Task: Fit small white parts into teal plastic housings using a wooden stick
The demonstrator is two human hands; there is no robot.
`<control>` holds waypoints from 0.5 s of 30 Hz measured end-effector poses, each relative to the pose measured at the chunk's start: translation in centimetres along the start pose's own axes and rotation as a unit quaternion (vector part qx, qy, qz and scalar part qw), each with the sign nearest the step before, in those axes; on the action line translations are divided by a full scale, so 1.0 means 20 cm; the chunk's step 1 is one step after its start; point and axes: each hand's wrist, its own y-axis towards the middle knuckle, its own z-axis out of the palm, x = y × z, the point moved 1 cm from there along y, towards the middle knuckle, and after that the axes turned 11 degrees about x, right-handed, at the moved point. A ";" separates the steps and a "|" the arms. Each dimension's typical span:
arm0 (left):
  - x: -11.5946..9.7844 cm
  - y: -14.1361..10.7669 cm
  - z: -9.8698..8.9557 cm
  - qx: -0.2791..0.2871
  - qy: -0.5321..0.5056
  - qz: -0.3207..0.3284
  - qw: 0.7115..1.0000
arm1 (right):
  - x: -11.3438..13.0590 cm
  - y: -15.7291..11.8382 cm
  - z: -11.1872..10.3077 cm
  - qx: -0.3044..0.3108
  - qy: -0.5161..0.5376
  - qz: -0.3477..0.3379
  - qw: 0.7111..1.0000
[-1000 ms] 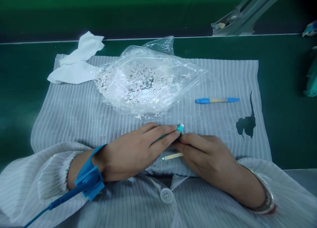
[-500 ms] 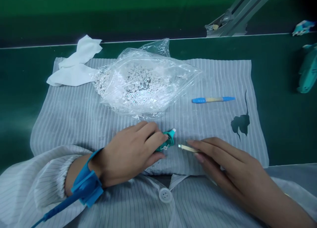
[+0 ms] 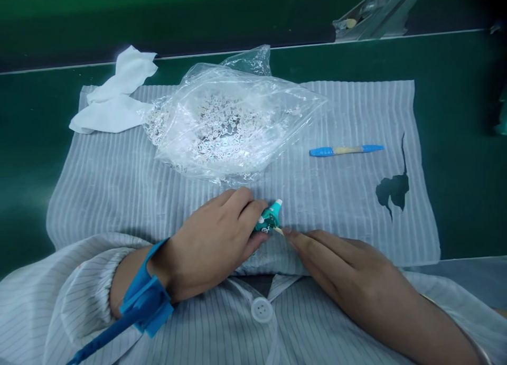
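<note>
My left hand (image 3: 217, 241), with a blue band at the wrist, grips a small teal device (image 3: 271, 216) with a white tip. Small white parts show on the device's near side. Pinched in my right hand (image 3: 336, 264) is a thin cream-coloured stick (image 3: 278, 231), whose far end meets the lower right side of the device. Fingers cover the rest of the stick and the device's left part. Both hands are low over a grey striped cloth (image 3: 348, 196).
Beyond the hands lies a clear plastic bag (image 3: 233, 127) full of small white parts. White wipes (image 3: 114, 111) are at its left, a blue-ended tool (image 3: 346, 150) at its right. The cloth has a torn hole (image 3: 393, 192). A metal bracket (image 3: 380, 16) stands at the back.
My right hand has moved left, bringing the stick from a gap away up to the teal device. My left hand still grips the device. The view has shifted slightly.
</note>
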 end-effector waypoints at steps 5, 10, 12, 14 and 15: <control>0.00 0.00 0.01 0.001 -0.004 -0.004 1.000 | 0.02 0.02 0.00 -0.008 -0.033 -0.002 0.999; -0.01 0.00 0.01 0.004 -0.006 -0.003 1.000 | 0.05 0.05 0.00 -0.018 -0.038 -0.001 0.999; -0.01 0.00 0.01 0.008 -0.008 -0.006 1.000 | 0.06 0.06 0.01 -0.015 -0.034 0.000 0.999; -0.01 0.00 0.01 0.011 -0.012 -0.008 1.000 | 0.06 0.05 0.01 -0.014 -0.029 0.003 0.999; -0.01 0.01 0.01 0.010 -0.013 -0.008 1.000 | 0.06 0.04 0.01 -0.013 -0.026 0.006 1.000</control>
